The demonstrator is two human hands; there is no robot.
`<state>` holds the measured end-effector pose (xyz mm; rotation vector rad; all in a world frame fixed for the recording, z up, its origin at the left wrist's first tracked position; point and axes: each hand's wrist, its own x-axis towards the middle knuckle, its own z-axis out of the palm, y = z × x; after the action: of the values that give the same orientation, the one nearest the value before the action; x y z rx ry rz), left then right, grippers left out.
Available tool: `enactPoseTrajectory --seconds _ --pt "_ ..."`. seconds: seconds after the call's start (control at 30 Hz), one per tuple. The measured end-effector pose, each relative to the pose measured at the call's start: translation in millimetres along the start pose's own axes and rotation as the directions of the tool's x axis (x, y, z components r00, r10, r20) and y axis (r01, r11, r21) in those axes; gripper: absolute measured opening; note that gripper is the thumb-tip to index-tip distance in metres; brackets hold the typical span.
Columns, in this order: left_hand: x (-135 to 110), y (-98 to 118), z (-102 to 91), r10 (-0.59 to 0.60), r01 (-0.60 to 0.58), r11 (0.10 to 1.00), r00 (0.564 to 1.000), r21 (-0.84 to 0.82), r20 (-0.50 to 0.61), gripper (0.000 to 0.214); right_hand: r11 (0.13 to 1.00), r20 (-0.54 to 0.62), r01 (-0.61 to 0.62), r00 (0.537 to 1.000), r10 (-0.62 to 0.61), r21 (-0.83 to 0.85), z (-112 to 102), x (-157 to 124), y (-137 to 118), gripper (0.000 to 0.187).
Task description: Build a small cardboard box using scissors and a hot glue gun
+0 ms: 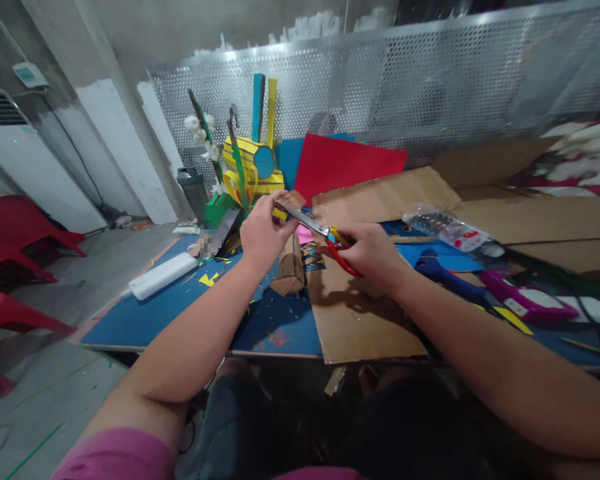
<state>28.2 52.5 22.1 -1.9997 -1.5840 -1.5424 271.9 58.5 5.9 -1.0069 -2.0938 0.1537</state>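
My right hand (373, 257) grips red-handled scissors (330, 241) whose metal blades point left and up. The blade tips meet a small brown cardboard piece (293, 199) that my left hand (263, 232) pinches from the left. Below the two hands, a small folded cardboard shape (289, 270) stands on the blue table (155, 313). A large flat cardboard sheet (355, 320) lies under my right hand and hangs over the table's near edge.
A yellow, blue and green paper model (247, 170) stands at the back, with red paper (345, 163) beside it. A white bar (163, 275) lies at left. A plastic packet (445, 227), a blue tool (443, 273) and a pink tool (525, 297) lie at right. Red chairs (15, 240) stand far left.
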Motion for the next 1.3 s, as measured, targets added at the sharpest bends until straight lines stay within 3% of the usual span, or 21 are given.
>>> enactPoseTrajectory --seconds 0.27,1.0,1.3 --pt "-1.0 -0.4 3.4 -0.022 0.02 0.996 1.0 -0.088 -0.021 0.048 1.0 -0.012 0.015 1.0 -0.015 -0.013 1.2 1.0 2.6 0.065" --pt "-2.5 2.6 1.7 0.021 -0.021 1.0 1.0 0.012 0.003 0.053 1.0 0.004 -0.019 1.0 0.019 -0.002 -0.3 -1.0 -3.9 0.069" --pt "-2.3 1.1 4.4 0.007 -0.008 0.998 1.0 -0.068 -0.004 0.045 0.997 -0.019 -0.057 0.998 0.058 0.055 0.4 1.0 -2.0 0.075"
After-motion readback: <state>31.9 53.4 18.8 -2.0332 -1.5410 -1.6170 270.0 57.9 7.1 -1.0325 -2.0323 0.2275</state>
